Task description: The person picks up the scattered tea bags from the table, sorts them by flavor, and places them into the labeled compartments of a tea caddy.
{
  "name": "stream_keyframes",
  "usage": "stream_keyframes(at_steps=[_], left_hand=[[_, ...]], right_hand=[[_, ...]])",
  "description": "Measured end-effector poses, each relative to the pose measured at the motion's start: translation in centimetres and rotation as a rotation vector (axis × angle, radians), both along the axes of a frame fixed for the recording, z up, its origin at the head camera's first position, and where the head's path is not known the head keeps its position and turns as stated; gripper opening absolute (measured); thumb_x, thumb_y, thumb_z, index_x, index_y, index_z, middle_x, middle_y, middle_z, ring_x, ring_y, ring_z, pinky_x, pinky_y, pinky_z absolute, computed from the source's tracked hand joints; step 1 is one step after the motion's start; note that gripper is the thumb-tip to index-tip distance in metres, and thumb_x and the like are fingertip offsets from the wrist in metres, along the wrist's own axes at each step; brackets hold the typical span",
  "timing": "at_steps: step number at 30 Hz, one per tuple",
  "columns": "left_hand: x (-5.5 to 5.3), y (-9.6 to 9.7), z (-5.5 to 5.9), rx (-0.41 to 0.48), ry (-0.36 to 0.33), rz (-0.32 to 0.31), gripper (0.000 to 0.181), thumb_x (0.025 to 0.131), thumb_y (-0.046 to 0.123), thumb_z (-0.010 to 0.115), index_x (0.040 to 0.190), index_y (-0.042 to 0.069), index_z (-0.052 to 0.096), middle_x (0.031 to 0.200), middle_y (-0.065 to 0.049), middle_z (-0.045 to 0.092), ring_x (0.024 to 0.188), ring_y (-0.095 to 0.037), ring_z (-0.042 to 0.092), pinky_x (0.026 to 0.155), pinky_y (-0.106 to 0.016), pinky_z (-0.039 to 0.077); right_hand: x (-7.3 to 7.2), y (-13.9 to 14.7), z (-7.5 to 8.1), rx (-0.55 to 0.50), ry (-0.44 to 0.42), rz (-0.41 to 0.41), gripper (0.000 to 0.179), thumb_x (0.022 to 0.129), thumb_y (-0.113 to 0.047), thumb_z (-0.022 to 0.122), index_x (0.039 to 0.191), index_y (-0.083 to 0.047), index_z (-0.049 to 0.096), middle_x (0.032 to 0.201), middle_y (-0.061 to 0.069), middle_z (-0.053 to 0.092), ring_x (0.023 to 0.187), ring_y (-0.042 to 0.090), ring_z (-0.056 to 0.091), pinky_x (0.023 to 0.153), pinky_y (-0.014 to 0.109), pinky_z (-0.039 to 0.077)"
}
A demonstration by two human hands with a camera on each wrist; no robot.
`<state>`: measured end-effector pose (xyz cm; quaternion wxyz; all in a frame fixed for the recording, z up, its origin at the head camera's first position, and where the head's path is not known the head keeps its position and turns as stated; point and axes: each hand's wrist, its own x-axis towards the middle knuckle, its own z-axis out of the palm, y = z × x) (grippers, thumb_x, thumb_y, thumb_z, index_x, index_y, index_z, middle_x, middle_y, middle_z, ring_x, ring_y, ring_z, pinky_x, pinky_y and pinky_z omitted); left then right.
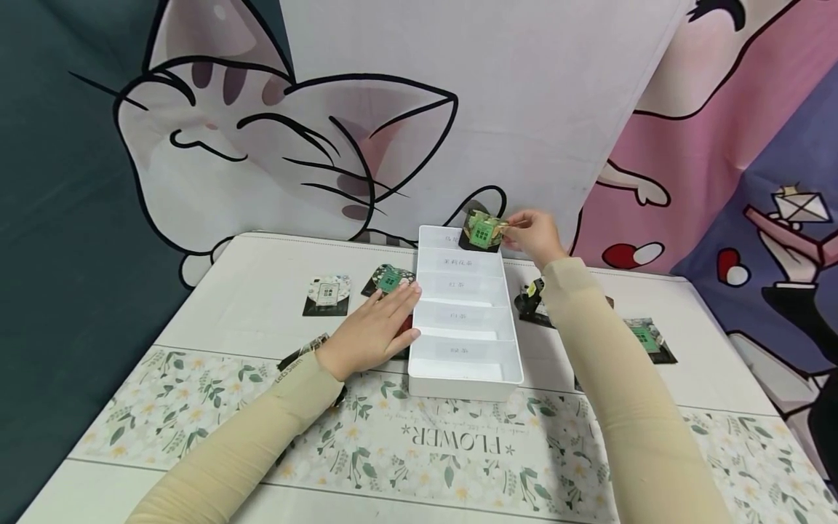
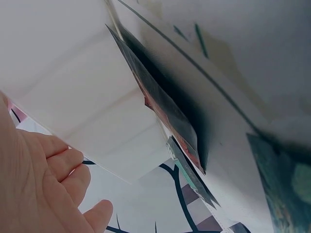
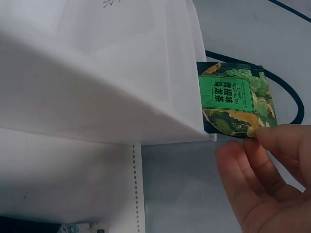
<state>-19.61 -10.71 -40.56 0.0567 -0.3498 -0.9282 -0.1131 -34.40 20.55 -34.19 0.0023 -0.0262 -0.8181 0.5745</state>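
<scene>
Tray (image 1: 465,389) on flower-banded table (image 1: 209,393), cat-print backdrop (image 1: 366,44)

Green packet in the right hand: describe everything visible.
The green packet is flat and looks like thin film, dark at the edges, with a leafy green print and a green label reading "Grape Oolong Tea" and Chinese characters. The right hand pinches its edge, label facing the head camera, at the far compartment of the white box. The box's wall hides part of it in the right wrist view; contact is unclear.
</scene>
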Motion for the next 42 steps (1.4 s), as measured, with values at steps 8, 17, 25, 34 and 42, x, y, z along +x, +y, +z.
stream_keyframes(at_steps=[8,17,25,34,42], left_hand=[[0.0,0.1,0.2,0.003,-0.010,-0.002,0.069,0.109,0.044,0.042,0.161,0.003,0.023,0.167,-0.012,0.021,0.153,-0.030,0.022,0.122,-0.058,0.023],[0.1,0.0,0.3,-0.001,-0.030,0.018,0.069,0.109,0.046,0.040,0.161,0.004,0.022,0.167,-0.010,0.020,0.154,-0.027,0.019,0.124,-0.055,0.019],[0.1,-0.1,0.3,-0.002,-0.031,0.024,0.069,0.109,0.046,0.040,0.161,0.004,0.023,0.167,-0.010,0.020,0.155,-0.025,0.017,0.124,-0.054,0.018],[0.1,0.0,0.0,0.006,-0.019,0.014,0.068,0.109,0.045,0.039,0.161,0.004,0.023,0.167,-0.010,0.021,0.154,-0.028,0.020,0.122,-0.057,0.022],[0.1,0.1,0.1,0.014,-0.025,0.010,0.069,0.109,0.045,0.039,0.161,0.004,0.023,0.167,-0.010,0.020,0.154,-0.028,0.020,0.123,-0.056,0.020]], right_hand=[[0.5,0.8,-0.3,0.131,0.019,0.036,0.024,0.099,0.001,0.058,0.120,0.013,0.061,0.106,0.019,0.064,0.084,0.021,0.069,0.084,0.034,0.062],[1.7,2.3,-0.1,0.235,-0.007,0.085,0.028,0.102,-0.009,0.059,0.125,0.008,0.060,0.113,0.022,0.064,0.085,0.016,0.066,0.079,0.026,0.060],[2.9,3.7,-0.6,0.310,-0.020,0.155,0.027,0.103,-0.008,0.057,0.124,0.007,0.061,0.119,0.027,0.064,0.098,0.031,0.064,0.091,0.041,0.059],[4.1,5.8,-2.2,0.417,-0.048,0.229,0.025,0.101,-0.006,0.058,0.122,0.007,0.061,0.120,0.030,0.064,0.105,0.040,0.063,0.093,0.052,0.056],[4.8,8.0,-3.1,0.515,-0.083,0.229,0.028,0.100,-0.009,0.059,0.122,0.007,0.060,0.128,0.032,0.059,0.115,0.044,0.057,0.096,0.056,0.051]])
